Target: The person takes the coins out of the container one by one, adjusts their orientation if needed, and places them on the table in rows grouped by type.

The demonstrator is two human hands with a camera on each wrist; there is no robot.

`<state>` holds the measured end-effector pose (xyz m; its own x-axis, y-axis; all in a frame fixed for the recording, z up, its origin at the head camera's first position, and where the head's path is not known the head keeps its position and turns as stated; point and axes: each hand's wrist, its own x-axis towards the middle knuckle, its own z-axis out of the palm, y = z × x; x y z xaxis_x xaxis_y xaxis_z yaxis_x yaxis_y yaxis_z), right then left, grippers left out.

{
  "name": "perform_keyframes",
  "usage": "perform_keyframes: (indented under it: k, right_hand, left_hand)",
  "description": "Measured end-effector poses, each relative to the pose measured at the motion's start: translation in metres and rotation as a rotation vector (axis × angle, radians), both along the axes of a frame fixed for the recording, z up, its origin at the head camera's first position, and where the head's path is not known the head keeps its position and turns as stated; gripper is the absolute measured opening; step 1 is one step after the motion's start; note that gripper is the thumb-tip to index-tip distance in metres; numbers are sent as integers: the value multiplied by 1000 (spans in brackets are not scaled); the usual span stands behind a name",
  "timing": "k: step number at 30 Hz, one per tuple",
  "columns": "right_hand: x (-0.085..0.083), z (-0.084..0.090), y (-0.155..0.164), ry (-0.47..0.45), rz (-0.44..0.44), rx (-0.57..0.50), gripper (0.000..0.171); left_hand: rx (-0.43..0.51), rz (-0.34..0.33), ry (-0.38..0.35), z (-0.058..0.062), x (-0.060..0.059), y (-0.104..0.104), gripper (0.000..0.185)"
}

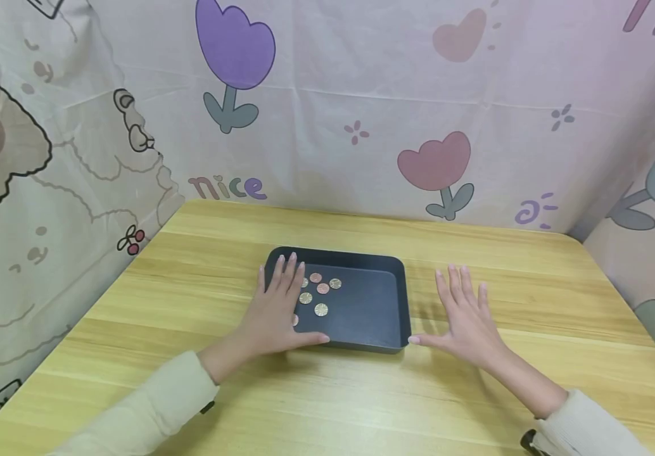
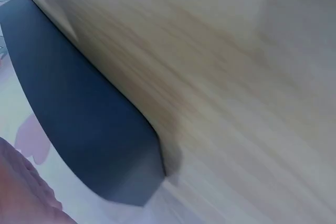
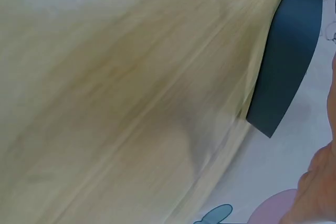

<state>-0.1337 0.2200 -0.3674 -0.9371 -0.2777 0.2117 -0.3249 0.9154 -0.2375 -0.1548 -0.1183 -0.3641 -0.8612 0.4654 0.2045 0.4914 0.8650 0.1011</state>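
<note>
1. Set right side up near the middle of the wooden table [image 1: 362, 399]: one dark, rectangular tray [image 1: 367, 307] with raised walls and rounded corners.
2. Lying in the left half of the tray: coins [image 1: 323, 289], some golden, some copper-coloured. Seven in sight, grouped near one another, the leftmost partly covered by the left hand [image 1: 270, 316].
3. Left hand: placed over the left side of the tray, fingers extended and spread, grasping nothing. Fingertips directed toward the far rim; thumb extended along the near rim. Contact with the tray: cannot tell.
4. Right hand [image 1: 467, 323]: placed to the right of the tray, above the table, fingers extended and spread, grasping nothing. Thumb tip just beside the near right corner of the tray; contact there: cannot tell.
5. Visible in both wrist views: an outer side of the tray, with only part of each hand at the picture edge.
6. Worn on both arms: pale sleeves [image 1: 145, 402].
7. Hung behind the table: pale cloth [image 1: 333, 50], printed with tulips and the word "nice".
</note>
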Motion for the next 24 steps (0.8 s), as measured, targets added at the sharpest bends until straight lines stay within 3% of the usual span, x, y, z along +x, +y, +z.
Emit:
perform_keyframes:
  k: [6, 12, 17, 24]
  right_hand:
    - [-7, 3, -6, -13, 30, -181, 122]
    - [-17, 4, -18, 29, 47, -402, 110]
    - [-26, 2, -33, 42, 89, -517, 96]
    - [-37, 1, -63, -8, 131, -634, 81]
  left_hand:
    - [20, 7, -5, 3, -3, -19, 125]
    - [5, 39, 3, -4, -8, -46, 127]
    - [23, 72, -35, -8, -8, -61, 126]
    - [1, 62, -88, -9, -10, -69, 124]
